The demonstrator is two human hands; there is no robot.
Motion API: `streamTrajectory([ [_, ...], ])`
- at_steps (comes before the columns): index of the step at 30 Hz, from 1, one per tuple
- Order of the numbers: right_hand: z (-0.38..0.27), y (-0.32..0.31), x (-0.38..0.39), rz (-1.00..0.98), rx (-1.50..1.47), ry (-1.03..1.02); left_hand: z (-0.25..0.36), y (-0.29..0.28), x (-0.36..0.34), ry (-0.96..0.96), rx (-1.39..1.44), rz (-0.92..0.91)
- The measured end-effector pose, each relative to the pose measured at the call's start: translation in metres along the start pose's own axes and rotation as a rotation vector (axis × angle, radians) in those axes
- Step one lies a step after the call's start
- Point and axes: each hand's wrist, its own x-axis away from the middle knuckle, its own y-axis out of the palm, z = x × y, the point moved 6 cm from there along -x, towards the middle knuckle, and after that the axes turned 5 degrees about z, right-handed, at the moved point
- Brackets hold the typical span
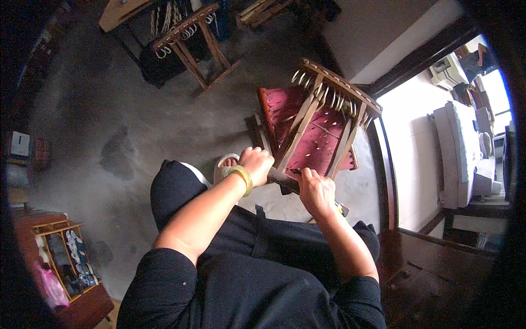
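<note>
Both hands grip a wooden folding-stool frame point(300, 130), tilted away from me above my knees. My left hand point(256, 166) is closed around the left end of its near bar, with a pale yellow bangle on the wrist. At the right part of that bar, my right hand point(318, 189) is closed, thumb side toward the wood; its fingertips are partly hidden. White loops hang in a row along the frame's far bar point(342, 88). Under the frame is a low surface with worn dark-pink covering point(313, 147), strewn with small pale bits.
A similar wooden frame with white loops point(200, 52) stands on the grey floor at the far left. Near left, a red-brown cabinet point(90, 307) bears a rack and a pink plastic bag point(52, 282). A doorway opens at right; dark wooden furniture point(433, 274) is beside me.
</note>
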Motion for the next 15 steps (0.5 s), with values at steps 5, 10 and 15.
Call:
streamTrajectory([
  [5,0.006,-0.003,-0.007,-0.030,-0.084,0.031,0.007,-0.010,-0.002,0.032,-0.040,-0.002],
  [10,0.013,-0.002,-0.008,-0.058,-0.076,0.068,0.015,-0.022,-0.003,0.073,-0.061,-0.017],
  [15,0.015,-0.001,-0.002,-0.047,-0.100,0.062,0.019,-0.026,-0.004,0.120,-0.082,-0.013],
])
